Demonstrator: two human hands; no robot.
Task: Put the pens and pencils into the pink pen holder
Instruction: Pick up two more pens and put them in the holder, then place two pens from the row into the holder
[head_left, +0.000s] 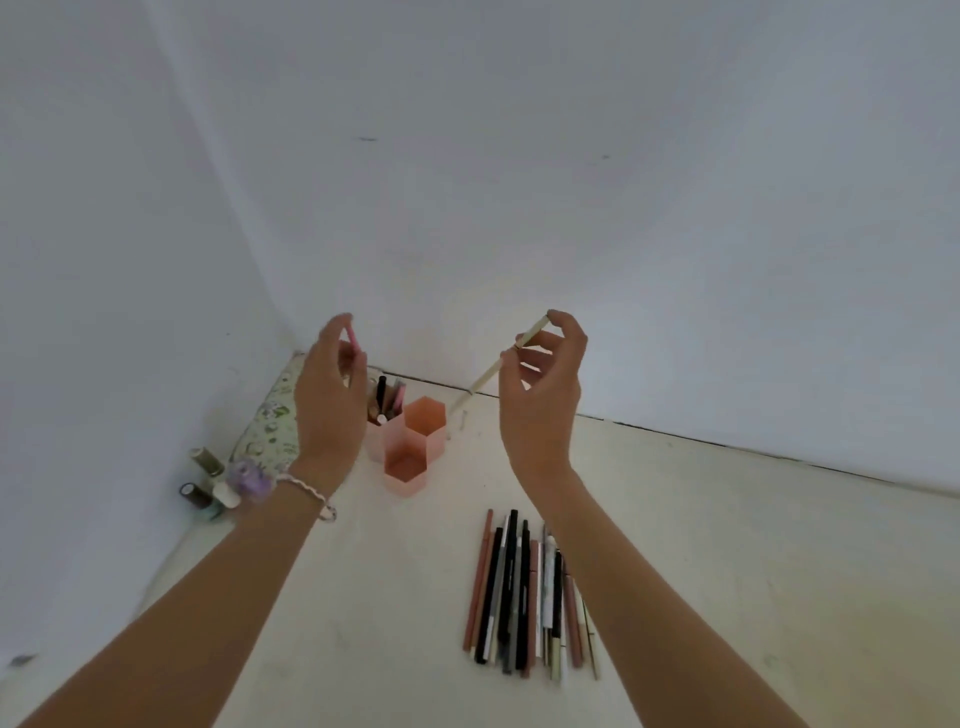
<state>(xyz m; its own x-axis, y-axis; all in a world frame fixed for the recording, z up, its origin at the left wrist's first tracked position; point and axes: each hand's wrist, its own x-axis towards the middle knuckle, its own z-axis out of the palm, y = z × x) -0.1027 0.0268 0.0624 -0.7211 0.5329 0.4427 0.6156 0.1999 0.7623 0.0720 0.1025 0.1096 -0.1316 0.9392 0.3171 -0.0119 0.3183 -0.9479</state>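
White corner walls, pale bench (727, 545). Pink pen holder (413, 441) far left of centre, few pens inside. Cream pen (498, 364) pinched in right hand (543, 395); pink pen (353, 340) gripped in left hand (327, 395). Loose pens (524, 592) near. Cream pen best tipped upright, lowered tip-first into open cell.

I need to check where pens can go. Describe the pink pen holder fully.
The pink pen holder stands upright on the table near the wall corner. It looks like matte plastic: three joined hexagonal tubes. The left tube, partly behind the left hand, already holds several pens; the other two look empty. Neither hand touches it.
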